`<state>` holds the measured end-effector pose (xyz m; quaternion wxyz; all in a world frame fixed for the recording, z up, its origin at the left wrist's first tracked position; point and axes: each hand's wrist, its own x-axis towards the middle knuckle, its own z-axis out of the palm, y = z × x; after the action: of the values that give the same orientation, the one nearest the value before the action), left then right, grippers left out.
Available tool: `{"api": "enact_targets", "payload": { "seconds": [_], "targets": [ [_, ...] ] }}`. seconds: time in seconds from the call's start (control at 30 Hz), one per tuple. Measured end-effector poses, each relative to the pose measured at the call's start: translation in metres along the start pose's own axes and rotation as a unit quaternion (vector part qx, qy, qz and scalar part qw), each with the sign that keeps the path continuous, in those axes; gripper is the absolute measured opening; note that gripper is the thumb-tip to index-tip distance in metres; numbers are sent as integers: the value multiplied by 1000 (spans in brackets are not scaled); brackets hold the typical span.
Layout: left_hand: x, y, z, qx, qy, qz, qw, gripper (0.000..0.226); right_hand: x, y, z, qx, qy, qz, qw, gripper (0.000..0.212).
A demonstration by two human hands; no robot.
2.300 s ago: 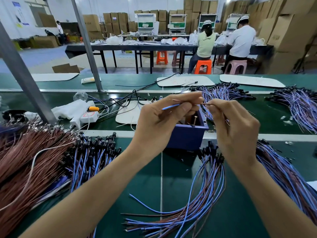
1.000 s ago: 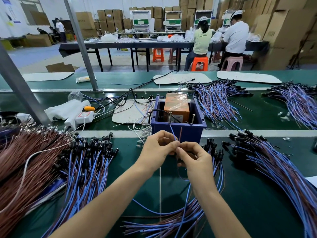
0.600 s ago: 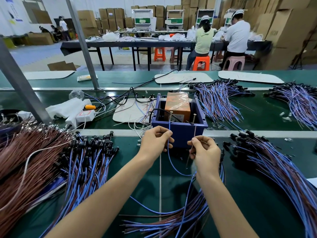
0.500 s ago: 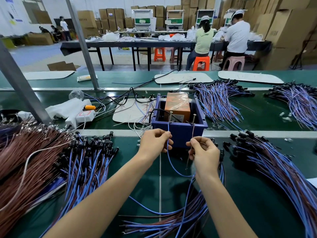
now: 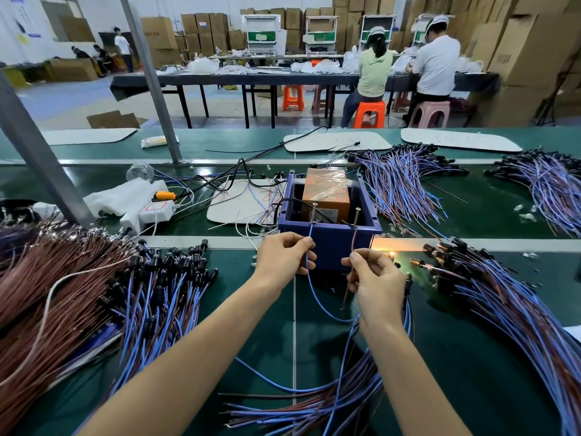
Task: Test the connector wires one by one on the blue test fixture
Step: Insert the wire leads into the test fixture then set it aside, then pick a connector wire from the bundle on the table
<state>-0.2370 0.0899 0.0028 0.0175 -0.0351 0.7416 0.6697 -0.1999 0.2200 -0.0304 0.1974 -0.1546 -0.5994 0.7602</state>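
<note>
Head view of a green worktop [image 5: 245, 297] at a wire-testing station. The blue test fixture [image 5: 333, 243], an open-topped box holding an orange block [image 5: 325, 193], stands at the middle of the worktop, well back from its near edge. Two upright metal pins [image 5: 314, 212] rise along its near wall. The left hand [image 5: 284, 256] is in front of the fixture's near left corner, its grip narrow, thumb and forefinger pinching a blue wire [image 5: 311, 287] whose upper end reaches the left pin. The wire loops downward from the hand toward the near edge. The right hand [image 5: 377, 281] is in front of the near right corner, its grip likewise a pinch, holding a thin brown wire [image 5: 353, 240] that rises to the right pin. Just right of this hand a small lamp [image 5: 391, 254] glows orange and throws light on the worktop. It cannot be told whether the lamp belongs to the held wires. A loose bundle of blue and brown wires [image 5: 314, 407] lies by the near edge between the forearms. Toward the left edge lie a mass of brown wires [image 5: 47, 278] and, beside it, blue wires with black connectors [image 5: 157, 294]. A further bundle [image 5: 503, 297] fans toward the right edge, and two more [image 5: 399, 180] lie beyond the fixture near the far edge. A white power strip [image 5: 154, 210] and a white pad [image 5: 242, 202] lie left of the fixture. Beyond the worktop, two seated workers [image 5: 375, 70] face a dark table, backed by stacked cartons [image 5: 518, 51].
</note>
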Motion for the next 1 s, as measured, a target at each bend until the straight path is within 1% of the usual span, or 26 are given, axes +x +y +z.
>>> {"api": "enact_targets", "payload": {
  "seconds": [0.43,0.53,0.6,0.67,0.7,0.73,0.8,0.83,0.87,0.9,0.93,1.0],
  "targets": [
    [1,1,-1,5,-4,-4,1000,17,-1,-1,1,-2,-4,0,1000,13],
    [-7,3,-5,8,-39,-2,999,18,-5,-5,-1,13,-13,4,1000,13],
    [-17,6,-13,31,-100,15,994,16,-13,-8,-8,-1,-43,6,999,11],
    [-31,8,-29,69,-201,47,976,13,-25,-10,-22,-45,-117,20,992,9],
    [-40,9,-41,93,-263,58,959,13,-33,-9,-30,-75,-171,42,981,10],
    [-49,11,-55,118,-332,58,934,14,-40,-8,-37,-111,-231,74,964,11],
    [-68,14,-80,163,-478,24,863,20,-51,-6,-50,-192,-333,141,912,14],
    [-75,15,-90,189,-534,10,824,22,-55,-5,-54,-235,-362,156,888,14],
    [-81,17,-99,218,-566,5,795,23,-57,-4,-55,-278,-374,153,871,14],
    [-86,19,-105,242,-572,6,784,24,-58,-3,-55,-318,-372,133,862,14],
    [-89,20,-111,256,-557,12,790,26,-59,-4,-54,-351,-363,105,857,13],
    [-91,19,-118,300,-474,33,827,27,-61,-5,-49,-405,-353,52,842,13]
  ]
}}
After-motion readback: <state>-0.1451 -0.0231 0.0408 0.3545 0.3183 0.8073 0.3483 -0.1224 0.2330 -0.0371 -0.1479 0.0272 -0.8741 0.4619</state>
